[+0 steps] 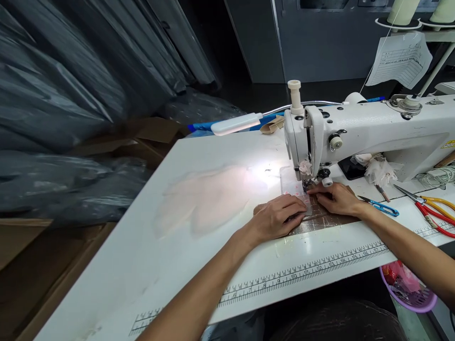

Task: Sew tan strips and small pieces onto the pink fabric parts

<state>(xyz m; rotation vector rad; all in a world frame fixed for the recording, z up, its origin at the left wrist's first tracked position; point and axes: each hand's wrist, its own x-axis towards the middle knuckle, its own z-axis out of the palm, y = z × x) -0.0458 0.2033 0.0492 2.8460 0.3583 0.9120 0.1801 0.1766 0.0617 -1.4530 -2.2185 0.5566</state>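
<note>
The head of a white sewing machine [296,137] stands over the table, its needle and presser foot [304,184] lit by a lamp. My left hand [279,215] lies palm down just left of the foot, fingers stretched over a clear sheet with pink spots [286,182] and a shiny brown surface [314,225]. My right hand [336,199] is close against the right side of the foot, thumb and forefinger brought together; what they pinch is too small to make out. Pale pink sheer fabric [220,199] spreads across the table to the left.
Blue thread snips [379,207], red-handled pliers [432,219] and yellow-handled scissors [439,201] lie at right. A ruler strip [291,279] runs along the front edge. A purple basket [419,303] sits below. Cardboard boxes [142,132] and plastic-covered stacks [64,80] stand at left.
</note>
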